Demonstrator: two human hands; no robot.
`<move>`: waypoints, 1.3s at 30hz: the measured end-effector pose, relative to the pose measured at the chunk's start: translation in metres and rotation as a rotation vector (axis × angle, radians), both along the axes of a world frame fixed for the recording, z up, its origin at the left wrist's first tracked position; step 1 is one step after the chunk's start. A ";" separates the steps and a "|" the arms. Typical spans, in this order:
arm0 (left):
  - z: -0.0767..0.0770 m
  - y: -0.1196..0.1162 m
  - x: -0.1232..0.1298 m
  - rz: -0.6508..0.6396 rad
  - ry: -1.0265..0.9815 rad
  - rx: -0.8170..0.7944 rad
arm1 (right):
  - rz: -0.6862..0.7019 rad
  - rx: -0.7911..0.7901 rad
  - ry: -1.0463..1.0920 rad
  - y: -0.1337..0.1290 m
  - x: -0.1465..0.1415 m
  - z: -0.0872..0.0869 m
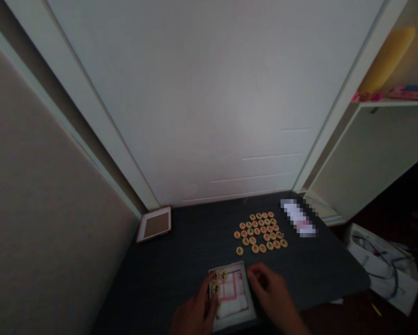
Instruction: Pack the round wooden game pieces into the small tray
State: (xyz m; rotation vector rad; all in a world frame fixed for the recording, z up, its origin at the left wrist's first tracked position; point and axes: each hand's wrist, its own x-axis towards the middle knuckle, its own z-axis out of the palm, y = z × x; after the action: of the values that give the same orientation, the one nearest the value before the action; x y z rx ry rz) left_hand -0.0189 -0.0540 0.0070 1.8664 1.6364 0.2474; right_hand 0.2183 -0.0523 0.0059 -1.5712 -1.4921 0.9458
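the left hand is resting half open at the box, just beside some round pieces inside. the right hand is curling near the box's other edge. i can't tell if either is gripping anything. more little circles are lying beyond both hands on the table.

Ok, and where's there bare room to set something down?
Widest: the table between the frame and the loose pieces. Another, between the right hand, the white item and the table's right edge. Crowded: among the pieces, and at the box, beside the left hand.
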 end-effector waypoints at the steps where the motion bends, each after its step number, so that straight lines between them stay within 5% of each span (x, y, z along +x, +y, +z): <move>1: 0.001 0.000 -0.001 0.002 0.001 -0.006 | -0.030 0.008 -0.009 0.000 0.009 -0.003; 8: 0.038 0.028 0.011 0.040 -0.042 0.191 | -0.140 0.069 0.001 0.001 0.054 -0.024; 14: 0.062 0.082 0.060 -0.231 -0.049 0.394 | -0.127 0.092 0.007 0.005 0.051 -0.031; 19: 0.053 0.125 0.092 -0.376 -0.009 0.441 | -0.169 0.121 0.018 0.005 0.048 -0.036; 29: 0.035 0.222 0.137 -0.424 0.034 0.357 | -0.207 0.108 0.057 0.005 0.051 -0.033; 39: 0.011 0.260 0.159 -0.521 0.090 0.241 | -0.234 0.112 0.064 0.005 0.056 -0.039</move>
State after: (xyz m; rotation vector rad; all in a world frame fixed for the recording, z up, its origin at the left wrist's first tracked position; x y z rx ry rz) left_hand 0.1398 0.2064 0.0182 2.4418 1.1538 0.1406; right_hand 0.2741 -0.0475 -0.0332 -1.5788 -1.2627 0.7578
